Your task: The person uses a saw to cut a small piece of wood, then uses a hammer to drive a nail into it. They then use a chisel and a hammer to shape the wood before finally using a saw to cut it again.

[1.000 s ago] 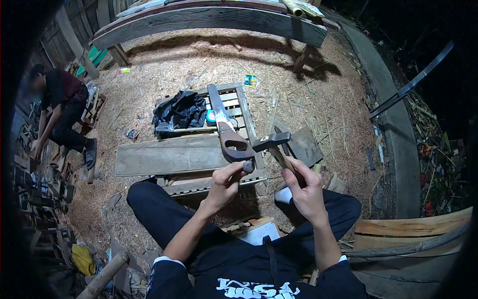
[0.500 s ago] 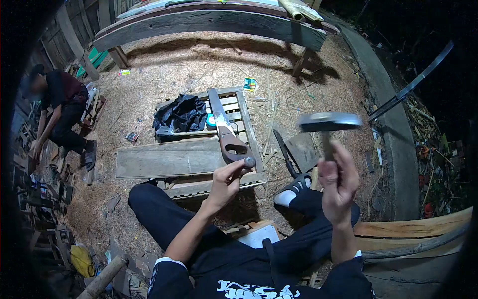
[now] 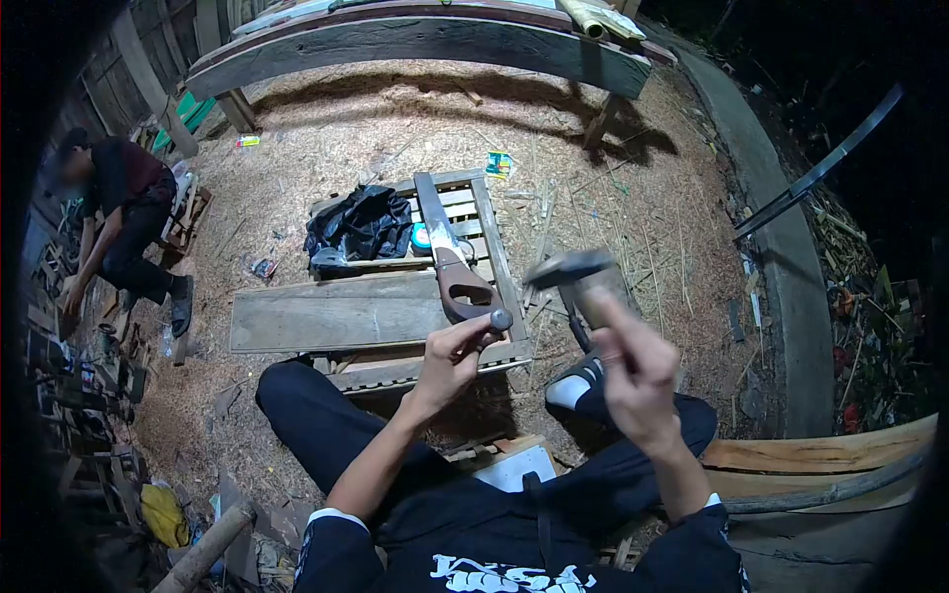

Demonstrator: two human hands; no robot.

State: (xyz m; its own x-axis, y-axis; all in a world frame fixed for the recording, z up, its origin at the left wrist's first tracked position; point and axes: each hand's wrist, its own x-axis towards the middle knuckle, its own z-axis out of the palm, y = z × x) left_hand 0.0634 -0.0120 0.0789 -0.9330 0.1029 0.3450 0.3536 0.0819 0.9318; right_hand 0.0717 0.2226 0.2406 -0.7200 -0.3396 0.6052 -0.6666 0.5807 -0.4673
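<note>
My right hand [image 3: 638, 381] is closed around the handle of a hammer [image 3: 570, 269]. The hammer's head is blurred by motion and hangs in the air to the upper right of my left hand [image 3: 445, 371]. My left hand pinches a metal rod, its round grey end [image 3: 501, 319] facing up toward me; the rest of it is hidden. Just beyond those fingers a handsaw [image 3: 457, 272] lies on a slatted wooden pallet [image 3: 484, 222]. A wide plank [image 3: 336, 318] rests across the pallet's left part. The hammer head and the rod's end are apart.
A crumpled black plastic bag [image 3: 358, 229] and a small blue-and-white round item [image 3: 420, 237] are on the pallet. Farther off stands a long wooden bench [image 3: 415, 49]. Another person [image 3: 129, 217] bends forward at the left. Boards [image 3: 820, 455] lie at my right.
The hammer has swung down and left toward my left hand, its head tilting. My left hand and the rod have barely moved.
</note>
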